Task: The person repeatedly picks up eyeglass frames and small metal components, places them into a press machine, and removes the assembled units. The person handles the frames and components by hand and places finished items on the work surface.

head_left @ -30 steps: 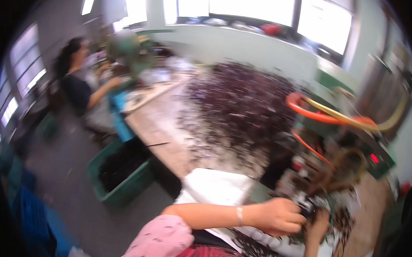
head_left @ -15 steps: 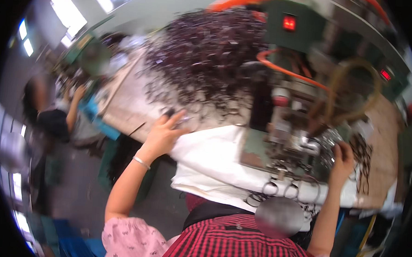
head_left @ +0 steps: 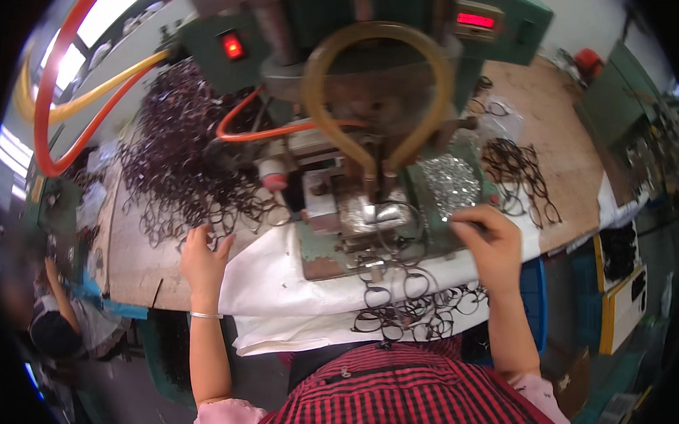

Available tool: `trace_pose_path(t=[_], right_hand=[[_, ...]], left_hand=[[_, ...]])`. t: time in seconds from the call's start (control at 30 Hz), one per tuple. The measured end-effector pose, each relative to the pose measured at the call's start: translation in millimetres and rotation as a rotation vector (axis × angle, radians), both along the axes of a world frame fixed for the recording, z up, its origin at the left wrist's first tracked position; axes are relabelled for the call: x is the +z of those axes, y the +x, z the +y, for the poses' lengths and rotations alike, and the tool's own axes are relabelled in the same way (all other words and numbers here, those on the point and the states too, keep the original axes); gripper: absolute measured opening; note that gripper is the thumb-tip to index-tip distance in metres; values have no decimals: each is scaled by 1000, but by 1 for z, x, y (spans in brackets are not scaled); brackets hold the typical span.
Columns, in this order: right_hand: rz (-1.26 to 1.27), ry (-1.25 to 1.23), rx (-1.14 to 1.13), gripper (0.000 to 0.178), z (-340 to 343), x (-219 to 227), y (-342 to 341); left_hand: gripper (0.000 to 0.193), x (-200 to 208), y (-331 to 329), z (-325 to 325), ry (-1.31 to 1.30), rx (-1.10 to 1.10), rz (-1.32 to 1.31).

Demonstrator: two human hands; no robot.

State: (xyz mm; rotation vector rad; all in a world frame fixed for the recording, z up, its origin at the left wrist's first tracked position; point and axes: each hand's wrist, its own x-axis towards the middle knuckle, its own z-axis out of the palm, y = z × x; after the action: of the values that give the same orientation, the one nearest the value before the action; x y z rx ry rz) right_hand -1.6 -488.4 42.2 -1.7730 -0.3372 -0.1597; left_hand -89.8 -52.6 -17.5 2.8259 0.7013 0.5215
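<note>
My left hand (head_left: 203, 263) is at the near edge of a large heap of dark spectacle frames (head_left: 184, 137), thumb and fingers apart. Some frames lie right by its fingertips; I see none clearly gripped. Beside a pile of small shiny metal pieces (head_left: 448, 183), my right hand (head_left: 496, 245) has thumb and forefinger pressed together; whatever is between them is too small to name. Between my hands stands a green machine with a metal work head (head_left: 377, 214). More spectacle frames (head_left: 419, 306) lie on white cloth (head_left: 268, 288) in front of me.
A second group of dark spectacle frames (head_left: 519, 170) lies on the table (head_left: 566, 131) at the right. An orange hose (head_left: 45, 101) and a looped yellowish tube (head_left: 311, 82) hang around the machine. Another person (head_left: 62, 321) works at the far left.
The view has swung to the right and brought the machine to the middle. My left hand remains by the frame heap, my right hand by the metal pieces.
</note>
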Motion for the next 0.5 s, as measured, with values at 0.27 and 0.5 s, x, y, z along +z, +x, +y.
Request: trace_pose_path(t=[0.27,0.5], right_hand=[[-1,205,206,31,83,25,36],[155,424,255,51,93,32,23]], left_hand=[[9,16,18,-44,-492,-64,-276],[16,153,13,-148,-866,-776,-832]])
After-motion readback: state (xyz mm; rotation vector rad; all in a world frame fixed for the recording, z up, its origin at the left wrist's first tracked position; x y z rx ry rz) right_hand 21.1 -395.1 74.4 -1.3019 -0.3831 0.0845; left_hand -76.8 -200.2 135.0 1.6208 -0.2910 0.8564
